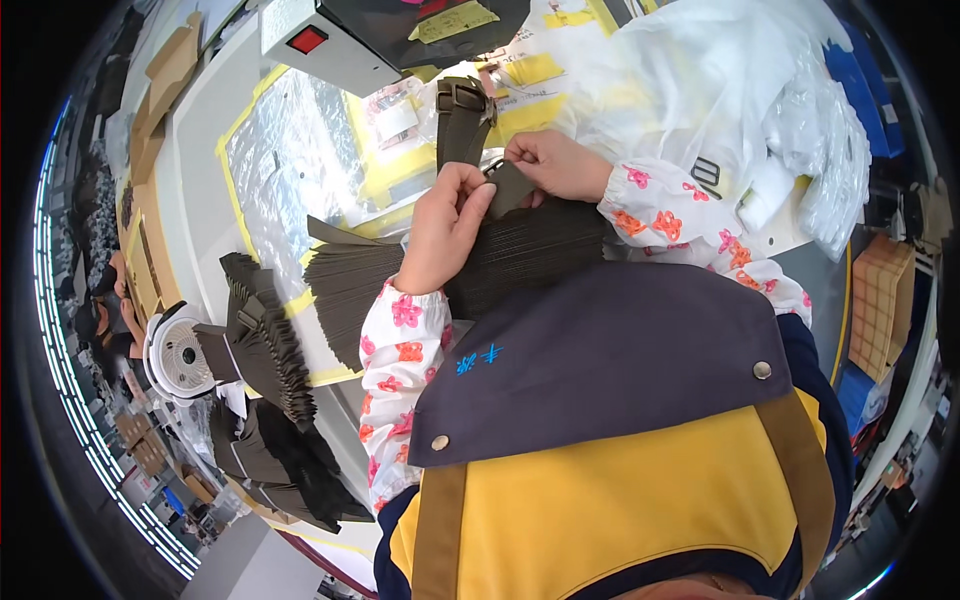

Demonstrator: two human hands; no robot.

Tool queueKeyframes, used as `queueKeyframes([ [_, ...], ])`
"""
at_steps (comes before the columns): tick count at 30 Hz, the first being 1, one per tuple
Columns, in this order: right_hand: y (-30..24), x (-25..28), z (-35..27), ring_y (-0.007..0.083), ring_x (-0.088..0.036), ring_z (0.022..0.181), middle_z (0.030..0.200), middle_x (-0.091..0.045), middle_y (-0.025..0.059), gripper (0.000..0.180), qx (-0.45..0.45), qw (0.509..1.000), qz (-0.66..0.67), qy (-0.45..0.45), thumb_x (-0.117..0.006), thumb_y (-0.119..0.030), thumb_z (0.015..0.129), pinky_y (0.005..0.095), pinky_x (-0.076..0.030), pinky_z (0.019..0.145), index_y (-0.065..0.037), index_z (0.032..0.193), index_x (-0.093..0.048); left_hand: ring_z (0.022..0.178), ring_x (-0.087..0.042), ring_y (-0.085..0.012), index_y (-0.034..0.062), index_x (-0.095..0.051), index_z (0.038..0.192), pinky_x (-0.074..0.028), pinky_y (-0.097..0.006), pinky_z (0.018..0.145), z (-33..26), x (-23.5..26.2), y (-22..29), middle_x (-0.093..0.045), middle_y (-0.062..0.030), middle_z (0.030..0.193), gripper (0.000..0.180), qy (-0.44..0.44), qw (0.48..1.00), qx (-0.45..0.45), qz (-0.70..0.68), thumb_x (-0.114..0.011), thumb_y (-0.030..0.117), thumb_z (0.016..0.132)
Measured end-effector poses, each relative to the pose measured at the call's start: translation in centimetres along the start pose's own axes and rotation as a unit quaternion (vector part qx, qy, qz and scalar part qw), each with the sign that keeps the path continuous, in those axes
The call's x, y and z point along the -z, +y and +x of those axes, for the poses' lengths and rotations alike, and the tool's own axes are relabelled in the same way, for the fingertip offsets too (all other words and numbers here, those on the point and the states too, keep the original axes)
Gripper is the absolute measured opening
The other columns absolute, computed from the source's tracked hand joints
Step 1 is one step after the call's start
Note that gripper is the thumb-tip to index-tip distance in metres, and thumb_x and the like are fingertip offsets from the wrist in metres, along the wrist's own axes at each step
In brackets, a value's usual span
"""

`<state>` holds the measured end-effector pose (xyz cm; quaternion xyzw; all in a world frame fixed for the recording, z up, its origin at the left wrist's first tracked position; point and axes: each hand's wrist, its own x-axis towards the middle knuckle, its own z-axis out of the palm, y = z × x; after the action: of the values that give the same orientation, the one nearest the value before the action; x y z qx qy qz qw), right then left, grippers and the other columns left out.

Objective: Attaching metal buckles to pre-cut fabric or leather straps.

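Observation:
Between my two hands is a dark olive webbing strap (513, 187) with a small dark buckle (493, 169) at its upper left edge. My left hand (445, 225) pinches the strap's left side, thumb against fingers, beside the buckle. On the other side my right hand (560, 165) grips it with bent fingers. Just below lies a thick stack of olive straps (530, 245), its fanned ends (345, 280) spreading to the left. Beyond my hands, a bunch of straps with buckles (462, 98) lies on the table.
A white machine with a red switch (308, 39) stands at the far side. Clear plastic (295, 150) is taped down at left; loose white plastic bags (700, 80) cover the right. A rectangular buckle (706, 175) lies there. More strap bundles (262, 340) and a white fan (182, 353) are at left.

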<state>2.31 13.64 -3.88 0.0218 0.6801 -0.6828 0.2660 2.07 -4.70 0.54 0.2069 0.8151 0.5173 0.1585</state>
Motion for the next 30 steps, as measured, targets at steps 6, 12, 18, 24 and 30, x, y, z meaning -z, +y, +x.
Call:
queueKeyframes([
  [6,-0.6,-0.7,-0.8,0.0105,-0.058,0.054,0.067,-0.053,0.0032,0.01,-0.073,0.99,0.114,-0.027,-0.05,-0.011,0.083,0.0193,-0.046,0.046,-0.001,0.082,-0.046,0.06,-0.054,-0.0291,0.0014,-0.049,0.081,-0.042,-0.032,0.055,0.0,0.5,0.1,-0.054,-0.0137,0.066,0.012,-0.023,0.991,0.037,0.128,-0.058,0.008,0.077],
  [12,-1.4,-0.6,-1.9,0.0076,-0.056,0.056,0.069,-0.054,0.002,0.012,0.068,0.996,-0.06,0.005,-0.055,-0.011,0.082,0.018,-0.045,0.049,-0.001,0.083,-0.049,0.058,-0.054,-0.025,0.001,-0.05,0.085,-0.041,-0.03,0.054,0.4,-0.1,0.2,-0.054,-0.0127,0.069,0.014,-0.054,0.992,-0.003,0.118,-0.059,0.008,0.077],
  [18,-2.3,2.5,-4.2,0.0045,-0.051,0.054,0.072,-0.053,0.0003,0.008,0.048,0.995,0.057,0.062,-0.055,-0.006,0.081,0.016,-0.042,0.048,-0.002,0.087,-0.052,0.054,-0.045,-0.0099,-0.0026,-0.053,0.1,-0.04,-0.024,0.053,1.3,-1.9,-0.5,-0.053,-0.0075,0.072,0.029,-0.038,0.993,0.031,-0.105,-0.063,0.01,0.076],
  [24,-2.2,8.2,-8.0,0.0085,-0.053,0.061,0.068,-0.052,0.0004,0.01,0.171,0.952,-0.149,0.205,-0.056,-0.006,0.08,0.0212,-0.043,0.051,-0.003,0.087,-0.052,0.061,-0.055,-0.0354,-0.0014,-0.056,0.076,-0.043,-0.036,0.053,4.3,-2.5,-1.2,-0.057,-0.02,0.066,0.019,0.108,0.978,-0.017,0.175,-0.06,0.017,0.077],
  [30,2.1,13.1,-14.9,0.0274,-0.055,0.068,0.077,-0.054,0.0109,0.015,0.023,0.776,-0.572,0.264,-0.06,-0.01,0.071,0.035,-0.044,0.06,-0.004,0.08,-0.049,0.065,-0.059,-0.0169,-0.0012,-0.058,0.085,-0.044,-0.029,0.055,4.3,-1.2,-1.9,-0.058,-0.0126,0.072,0.011,0.283,0.939,-0.062,0.187,-0.056,0.008,0.079],
])
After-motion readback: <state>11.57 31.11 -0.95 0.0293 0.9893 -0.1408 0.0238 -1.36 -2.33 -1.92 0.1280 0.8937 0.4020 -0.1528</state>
